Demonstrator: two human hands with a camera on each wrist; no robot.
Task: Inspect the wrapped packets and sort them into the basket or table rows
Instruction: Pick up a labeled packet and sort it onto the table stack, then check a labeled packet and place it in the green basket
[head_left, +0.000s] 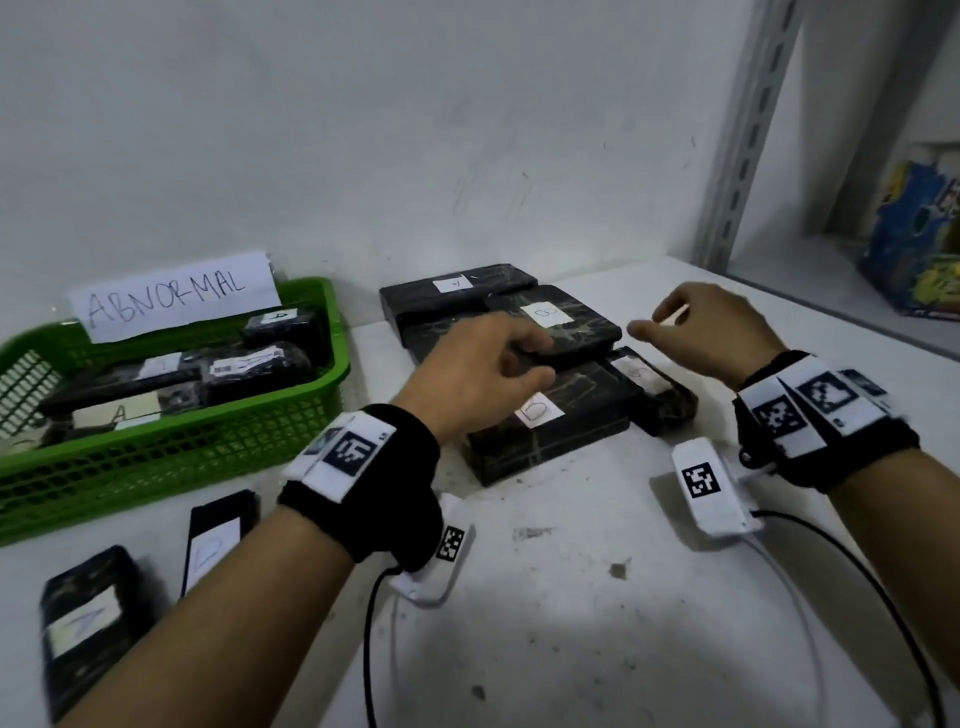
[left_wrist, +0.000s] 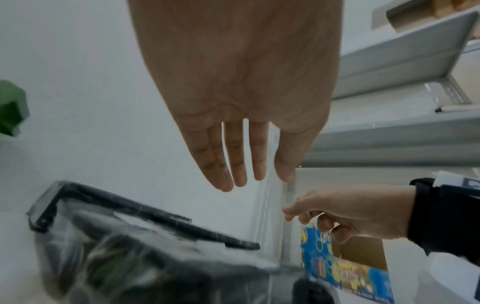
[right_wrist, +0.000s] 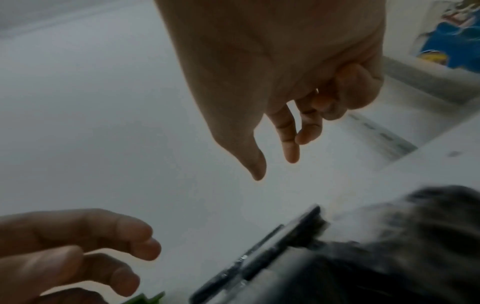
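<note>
A pile of black wrapped packets (head_left: 550, 431) with white labels lies mid-table against the wall, blurred in the left wrist view (left_wrist: 130, 267) and the right wrist view (right_wrist: 389, 257). My left hand (head_left: 519, 358) hovers just above the pile with relaxed fingers, straight and empty in its own view (left_wrist: 249, 160). My right hand (head_left: 649, 322) hangs over the pile's right side, fingers loosely curled, holding nothing (right_wrist: 275, 164). A green basket (head_left: 171, 457) with an "ABNORMAL" sign (head_left: 171, 296) holds several packets. Two labelled packets (head_left: 88, 623) (head_left: 218, 540) lie in a row at front left.
The white wall stands close behind the pile. A grey slotted shelf upright (head_left: 743, 135) rises at the right, with a blue and yellow box (head_left: 914, 244) behind it. Cables (head_left: 831, 561) trail from both wrist units over the stained white table (head_left: 571, 623).
</note>
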